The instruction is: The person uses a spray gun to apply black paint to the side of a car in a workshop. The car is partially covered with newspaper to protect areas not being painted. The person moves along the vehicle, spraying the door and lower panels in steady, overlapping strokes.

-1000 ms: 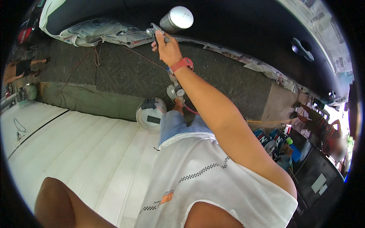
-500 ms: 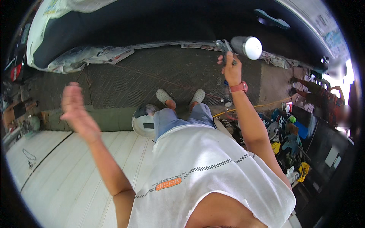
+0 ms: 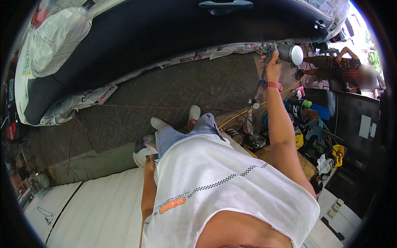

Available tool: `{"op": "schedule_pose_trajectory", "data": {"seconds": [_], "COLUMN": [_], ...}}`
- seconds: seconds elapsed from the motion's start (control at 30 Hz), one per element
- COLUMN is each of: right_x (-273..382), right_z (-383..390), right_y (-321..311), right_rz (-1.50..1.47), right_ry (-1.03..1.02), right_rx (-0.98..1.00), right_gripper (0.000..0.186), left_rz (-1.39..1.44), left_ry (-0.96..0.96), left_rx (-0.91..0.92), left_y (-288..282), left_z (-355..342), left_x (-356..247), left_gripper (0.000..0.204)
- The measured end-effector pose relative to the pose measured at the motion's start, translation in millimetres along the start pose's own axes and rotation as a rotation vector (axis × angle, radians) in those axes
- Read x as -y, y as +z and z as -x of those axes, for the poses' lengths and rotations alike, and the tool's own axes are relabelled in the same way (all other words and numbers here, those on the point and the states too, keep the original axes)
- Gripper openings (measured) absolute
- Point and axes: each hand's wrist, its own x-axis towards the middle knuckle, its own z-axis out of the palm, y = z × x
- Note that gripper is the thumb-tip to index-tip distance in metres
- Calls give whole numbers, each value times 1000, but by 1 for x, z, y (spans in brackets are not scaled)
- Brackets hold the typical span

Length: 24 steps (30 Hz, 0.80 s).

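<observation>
My right hand (image 3: pixel 272 70) is wrapped round the grip of a spray gun (image 3: pixel 269 48), out at arm's length to the far right. Its grey cup with a white end (image 3: pixel 295 55) points to the right. Beyond the gun runs a dark, glossy car body panel (image 3: pixel 165 29) with a door handle (image 3: pixel 225 5). Newspaper masking (image 3: pixel 223 50) lines its lower edge. My left hand (image 3: pixel 150 161) hangs low at my left side, beside a white round bucket (image 3: pixel 139 156). Its fingers are too small and hidden to read.
A person (image 3: pixel 343 68) stands at the far right. Tools, cans and bottles crowd the right side around a yellow bag (image 3: pixel 338 153). A yellow hose (image 3: pixel 235 118) and a thin reddish hose (image 3: pixel 165 108) cross the floor. White ribbed panelling (image 3: pixel 99 206) lies behind me at left.
My left hand has dropped from out at the left to my side by the bucket. The spray gun has moved right with my right hand, and my view has shifted along the car.
</observation>
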Motion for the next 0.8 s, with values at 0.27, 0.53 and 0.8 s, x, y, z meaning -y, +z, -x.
{"op": "schedule_pose_trajectory", "data": {"seconds": [0.27, 0.53, 0.8], "right_x": [49, 96, 149], "right_z": [50, 213, 344], "right_y": [54, 200, 344], "right_rz": [-192, -219, -177], "right_ry": [23, 47, -95], "right_rx": [62, 638, 922], "right_gripper": [59, 51, 47], "left_rz": [-16, 85, 305], "left_ry": [80, 237, 118], "left_rx": [-146, -273, -297], "left_y": [-24, -57, -109], "left_z": [23, 6, 22], "left_x": [-35, -52, -7], "left_gripper": [74, 55, 49]}}
